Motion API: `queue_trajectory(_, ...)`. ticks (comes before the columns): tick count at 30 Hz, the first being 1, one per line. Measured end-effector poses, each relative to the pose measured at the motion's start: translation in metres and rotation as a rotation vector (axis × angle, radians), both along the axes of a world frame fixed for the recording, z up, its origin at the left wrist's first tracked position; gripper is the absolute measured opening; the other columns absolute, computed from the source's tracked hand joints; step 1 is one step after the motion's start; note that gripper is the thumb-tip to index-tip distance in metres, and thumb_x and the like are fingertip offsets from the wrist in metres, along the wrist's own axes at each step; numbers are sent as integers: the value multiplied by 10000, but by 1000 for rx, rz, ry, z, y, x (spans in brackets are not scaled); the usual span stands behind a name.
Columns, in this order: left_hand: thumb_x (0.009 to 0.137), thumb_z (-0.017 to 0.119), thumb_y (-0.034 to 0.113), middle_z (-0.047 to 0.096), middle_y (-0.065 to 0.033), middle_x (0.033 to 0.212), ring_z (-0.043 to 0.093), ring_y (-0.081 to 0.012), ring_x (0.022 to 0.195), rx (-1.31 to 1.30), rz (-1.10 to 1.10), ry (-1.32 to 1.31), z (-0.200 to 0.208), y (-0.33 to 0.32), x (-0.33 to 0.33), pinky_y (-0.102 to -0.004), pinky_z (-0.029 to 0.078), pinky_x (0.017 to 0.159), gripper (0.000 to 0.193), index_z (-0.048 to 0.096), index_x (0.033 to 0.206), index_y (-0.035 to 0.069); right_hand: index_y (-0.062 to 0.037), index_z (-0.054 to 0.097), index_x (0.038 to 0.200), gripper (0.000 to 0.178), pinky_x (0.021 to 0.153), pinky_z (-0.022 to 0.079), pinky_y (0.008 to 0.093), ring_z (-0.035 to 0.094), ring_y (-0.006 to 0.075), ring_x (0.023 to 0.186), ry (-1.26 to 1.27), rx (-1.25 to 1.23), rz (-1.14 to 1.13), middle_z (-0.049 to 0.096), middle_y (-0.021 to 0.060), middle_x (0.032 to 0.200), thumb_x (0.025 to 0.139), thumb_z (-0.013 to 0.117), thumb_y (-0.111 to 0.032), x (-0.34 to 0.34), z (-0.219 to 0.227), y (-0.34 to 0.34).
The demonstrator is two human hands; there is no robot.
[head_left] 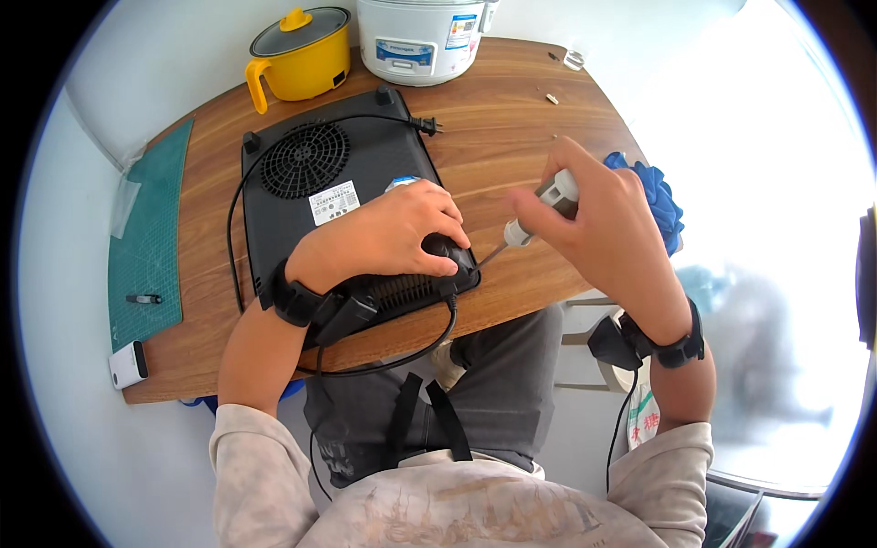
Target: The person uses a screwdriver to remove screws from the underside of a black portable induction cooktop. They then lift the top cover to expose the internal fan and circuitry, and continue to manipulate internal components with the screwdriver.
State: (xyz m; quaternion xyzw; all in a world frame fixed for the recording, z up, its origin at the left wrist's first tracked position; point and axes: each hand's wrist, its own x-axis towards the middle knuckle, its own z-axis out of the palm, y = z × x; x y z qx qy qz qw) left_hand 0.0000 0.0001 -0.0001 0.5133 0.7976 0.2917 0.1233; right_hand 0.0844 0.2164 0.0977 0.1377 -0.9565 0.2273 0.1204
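Screwdriver [519,234] slants lengthwise down-left, pointing at the black appliance [388,137]

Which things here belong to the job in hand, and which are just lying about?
In the job:
screwdriver, in the right hand
black appliance, under the left hand
its cord

Apparently lying about:
yellow pot
white cooker
green mat
blue cloth
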Motion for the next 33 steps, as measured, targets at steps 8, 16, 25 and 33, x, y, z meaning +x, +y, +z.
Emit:
queue_trajectory(8,816,779,266,636,-123,1216,501,-312,1265,30,-25,15,-3,1,-1,-417,399,1087,328,740,1067,58,-42,496,1053,277,544,471,322,628,229,598,-127,-126,249,649,126,763,872,705,-51,9,4,-4)
queue_trajectory(16,806,762,283,681,-99,1143,532,-295,1231,82,15,47,-7,-2,-1,-406,431,1058,308,767,1023,64,-50,571,996,168,597,480,376,625,308,680,-132,-44,405,651,122,878,877,683,-87,28,11,-21)
queue_trajectory(25,834,774,295,650,-103,1216,498,-318,1271,22,9,-1,-2,-1,0,-426,399,1088,328,733,1058,59,-33,549,921,184,520,430,352,589,278,571,-64,183,158,633,128,786,893,698,-138,20,13,-13)
queue_trajectory(33,815,783,293,647,-105,1219,498,-323,1271,22,-25,20,-6,0,-2,-436,406,1084,348,734,1070,61,-26,535,921,184,527,438,357,599,279,616,22,-124,338,582,103,714,834,691,-70,17,1,-10)
